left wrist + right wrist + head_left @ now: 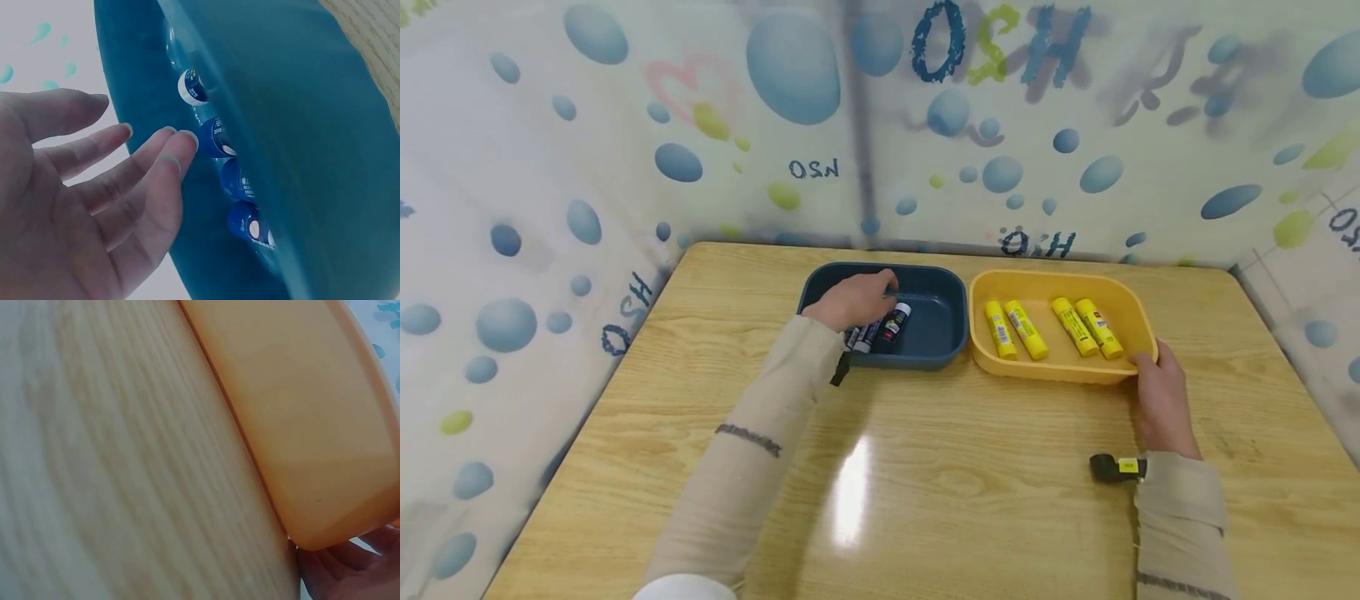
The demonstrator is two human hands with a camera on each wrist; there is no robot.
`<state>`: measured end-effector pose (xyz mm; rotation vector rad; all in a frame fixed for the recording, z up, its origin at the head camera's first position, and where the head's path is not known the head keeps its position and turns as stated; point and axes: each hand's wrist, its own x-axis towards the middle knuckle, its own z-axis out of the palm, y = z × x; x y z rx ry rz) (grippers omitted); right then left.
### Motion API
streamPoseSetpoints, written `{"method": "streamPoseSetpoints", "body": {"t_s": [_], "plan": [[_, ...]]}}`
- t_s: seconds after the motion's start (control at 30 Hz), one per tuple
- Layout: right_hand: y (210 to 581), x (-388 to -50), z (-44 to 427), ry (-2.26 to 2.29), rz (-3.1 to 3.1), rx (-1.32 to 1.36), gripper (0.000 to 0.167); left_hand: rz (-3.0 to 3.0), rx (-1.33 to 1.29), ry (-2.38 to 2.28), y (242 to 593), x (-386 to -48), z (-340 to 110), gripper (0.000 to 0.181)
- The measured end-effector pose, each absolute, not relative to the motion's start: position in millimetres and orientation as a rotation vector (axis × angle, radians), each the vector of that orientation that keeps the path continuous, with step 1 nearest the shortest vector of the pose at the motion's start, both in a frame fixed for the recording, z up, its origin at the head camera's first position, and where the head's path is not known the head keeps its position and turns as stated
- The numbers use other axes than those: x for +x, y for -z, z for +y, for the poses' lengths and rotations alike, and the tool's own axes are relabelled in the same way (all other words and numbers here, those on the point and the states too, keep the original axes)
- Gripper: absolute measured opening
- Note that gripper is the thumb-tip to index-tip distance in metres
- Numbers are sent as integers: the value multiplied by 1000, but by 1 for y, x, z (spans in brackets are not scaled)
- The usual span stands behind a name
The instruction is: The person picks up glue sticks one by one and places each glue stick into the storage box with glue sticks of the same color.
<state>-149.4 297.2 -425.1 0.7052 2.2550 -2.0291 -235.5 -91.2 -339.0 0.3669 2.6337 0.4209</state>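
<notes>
My left hand (854, 300) hovers over the left part of a dark blue plastic bin (940, 363). In the left wrist view the fingers of that hand (94, 181) are loosely bent and hold nothing. Several dark blue glue sticks (891, 327) lie side by side in this bin, partly hidden by the hand; one shows a white end (190, 87). My right hand (1165, 404) grips the near right corner of a yellow bin (1052, 372), thumb over its rim and the other fingers outside. Inside it lie several yellow glue sticks (1028, 330), in two pairs.
Both bins stand side by side on a wood-grain table (970, 500), near its back edge. Behind and beside the table are white walls (880, 208) with blue and green bubble prints. A bright light reflection (852, 492) lies on the tabletop in front of the blue bin.
</notes>
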Motion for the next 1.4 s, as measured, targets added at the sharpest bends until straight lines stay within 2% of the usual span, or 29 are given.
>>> {"method": "streamPoseSetpoints", "body": {"t_s": [0.2, 0.67, 1.0, 1.4], "plan": [[425, -152, 297, 2004, 2279, 697, 53, 2665, 358, -453, 340, -233, -95, 44], [427, -150, 304, 2098, 2198, 706, 52, 2702, 379, -563, 346, -217, -102, 36], [413, -145, 307, 1739, 2609, 559, 65, 2816, 386, -544, 350, -209, -100, 31], [378, -137, 286, 1190, 3077, 314, 60, 2851, 426, -577, 351, -202, -97, 31]]}}
